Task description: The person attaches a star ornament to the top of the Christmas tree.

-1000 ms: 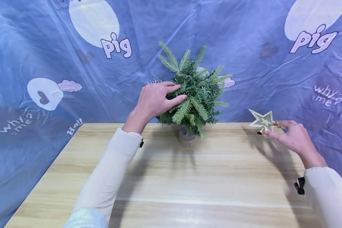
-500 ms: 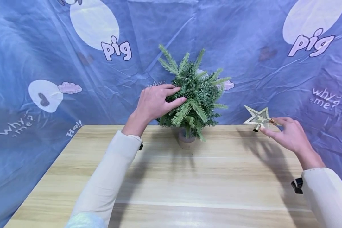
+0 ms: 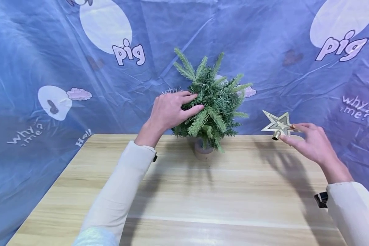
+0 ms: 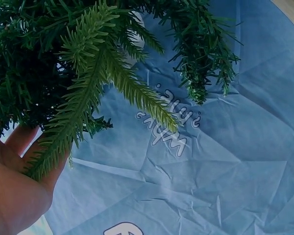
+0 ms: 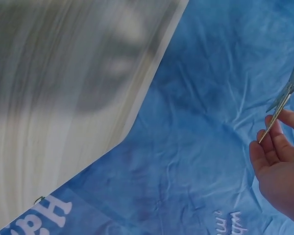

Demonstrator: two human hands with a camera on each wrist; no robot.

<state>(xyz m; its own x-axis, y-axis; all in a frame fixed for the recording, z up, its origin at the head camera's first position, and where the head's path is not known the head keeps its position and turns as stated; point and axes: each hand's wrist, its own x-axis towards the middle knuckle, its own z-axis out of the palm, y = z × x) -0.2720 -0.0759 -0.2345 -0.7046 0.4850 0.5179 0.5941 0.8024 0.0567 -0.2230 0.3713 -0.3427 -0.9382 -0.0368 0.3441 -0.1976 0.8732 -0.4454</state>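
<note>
A small artificial Christmas tree (image 3: pixel 216 99) stands upright near the back of the table, on a round base (image 3: pixel 204 150). My left hand (image 3: pixel 172 109) rests against the tree's left side, its thumb and fingers extended over the foliage. In the left wrist view, a light green sprig (image 4: pixel 88 93) crosses the left palm, and some fingertips are hidden behind needles. My right hand (image 3: pixel 315 141) pinches a gold star tree topper (image 3: pixel 278 124) by its right side, with its short gold socket pointing down and left. The star is seen nearly edge-on in the right wrist view.
The light wooden table (image 3: pixel 221 194) ends at a back edge just behind the tree. A blue printed cloth (image 3: pixel 160 27) hangs behind and along both sides. Dark straps show at both cuffs.
My right hand has shifted slightly left toward the tree with the star tree topper, which tilts a little differently. The left hand stays at the tree, and the head view has shifted slightly.
</note>
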